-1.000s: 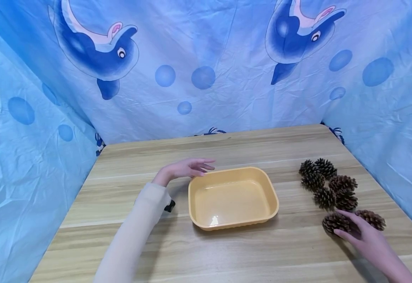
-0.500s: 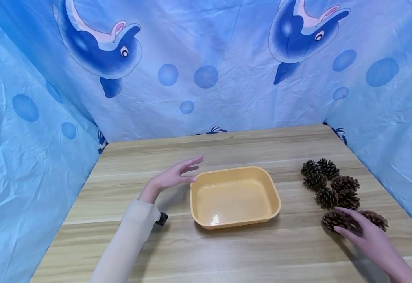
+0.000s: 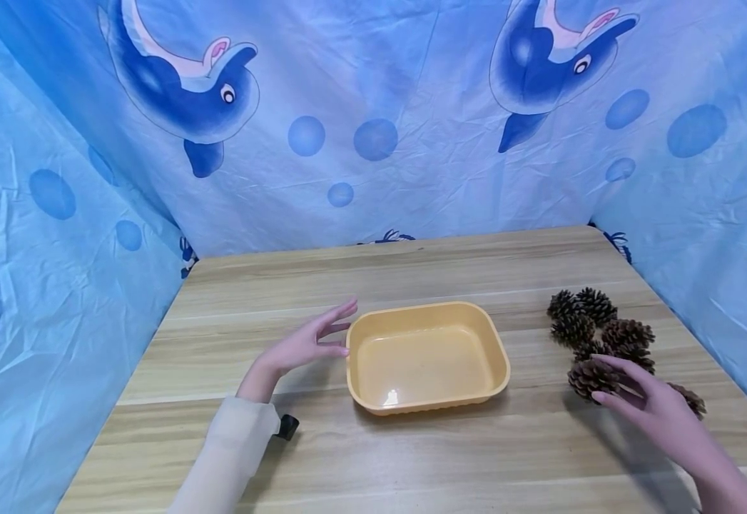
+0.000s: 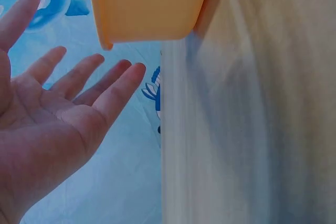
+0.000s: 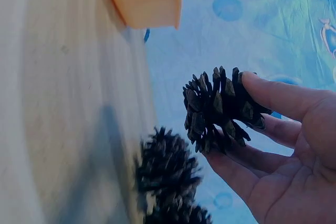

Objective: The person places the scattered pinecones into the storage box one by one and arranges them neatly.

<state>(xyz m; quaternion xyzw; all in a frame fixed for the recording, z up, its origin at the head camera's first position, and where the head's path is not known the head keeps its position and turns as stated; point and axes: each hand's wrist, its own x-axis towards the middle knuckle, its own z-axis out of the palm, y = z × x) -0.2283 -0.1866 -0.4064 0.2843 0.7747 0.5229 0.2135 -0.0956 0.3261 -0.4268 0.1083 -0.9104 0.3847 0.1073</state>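
My right hand (image 3: 652, 410) pinches a brown pine cone (image 3: 593, 380) between thumb and fingers. In the right wrist view this pine cone (image 5: 218, 109) is held clear of the table. Several other pine cones (image 3: 573, 329) lie grouped behind it, and one more pine cone (image 3: 690, 401) is partly hidden by the right hand. At the left end of a yellow plastic tray (image 3: 427, 407), my left hand (image 3: 299, 346) has its fingers spread, holding nothing. The left wrist view shows the palm of the left hand (image 4: 58, 114) beneath the tray's end (image 4: 149, 9); whether they touch I cannot tell.
The wooden table (image 3: 412, 464) carries the tray near its middle and the pine cones at its right side. Blue cloth (image 3: 437, 185) printed with dolphins hangs behind the table and along both sides.
The right hand has lifted a pine cone off the table and shifted it slightly left and away. The left hand has drawn back along the tray's left end toward the person.
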